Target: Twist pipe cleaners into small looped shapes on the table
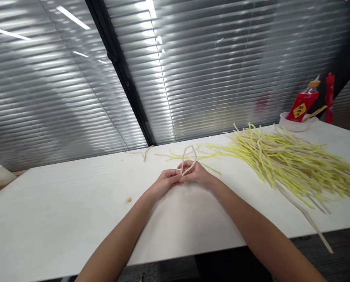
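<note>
Position: a beige cord [189, 156] rises as a loop from between the left hand [164, 182] and right hand [196, 173], above the white tabletop [60, 203].
Grip: both hands pinch its lower ends (fingertips meeting).
Look: thin, pale, bent double.
Nearby: a yellow-beige cord pile [283, 160] lies right.

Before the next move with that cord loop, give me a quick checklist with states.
1. Both hands on the cord: ok. The left hand and right hand meet at the middle of the table and pinch one pale cord.
2. Cord shape: ok. It stands up from the fingers as a narrow loop.
3. Grip on the cord ends: cannot tell, the fingers hide them.
4. Held cord apart from the pile of cords: ok, the pile lies to the right, not touching the loop.
5. Stray cord behind the hands: ok, apart from them.
6. Bowl at the far right: ok, well away from both hands.
</note>
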The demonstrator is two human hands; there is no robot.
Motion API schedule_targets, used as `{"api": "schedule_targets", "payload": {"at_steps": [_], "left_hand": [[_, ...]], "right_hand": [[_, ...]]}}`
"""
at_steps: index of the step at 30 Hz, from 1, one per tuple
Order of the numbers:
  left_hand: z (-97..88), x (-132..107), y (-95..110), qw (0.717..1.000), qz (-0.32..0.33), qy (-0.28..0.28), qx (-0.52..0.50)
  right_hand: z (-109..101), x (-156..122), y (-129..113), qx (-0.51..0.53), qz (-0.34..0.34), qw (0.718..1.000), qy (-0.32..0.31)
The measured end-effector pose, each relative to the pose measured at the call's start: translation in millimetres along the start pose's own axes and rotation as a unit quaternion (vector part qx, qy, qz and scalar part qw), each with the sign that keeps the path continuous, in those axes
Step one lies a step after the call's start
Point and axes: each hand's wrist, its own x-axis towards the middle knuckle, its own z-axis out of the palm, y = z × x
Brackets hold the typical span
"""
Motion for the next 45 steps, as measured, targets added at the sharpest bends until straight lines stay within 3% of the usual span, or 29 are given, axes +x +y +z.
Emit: {"api": "schedule_targets", "payload": {"at_steps": [7,16,25,34,45], "left_hand": [[-0.1,1,-3,1.000,-0.003,0.021,0.005],[2.9,2,-1,0.992,0.044,0.069,0.094],[0.0,2,-3,0.986,0.064,0.060,0.142],[0.5,4,-4,0.996,0.043,0.021,0.077],[1.8,1,3,1.000,0.013,0.018,0.001]], "right_hand": [[-1,1,-8,0.016,-0.008,0.996,0.085],[-6,10,0,-0.025,-0.021,0.980,0.197],[-6,9,-1,-0.040,-0.043,0.982,0.180],[2,4,-6,-0.076,-0.032,0.994,0.072],[3,4,-6,-0.070,-0.024,0.994,0.082]]}}
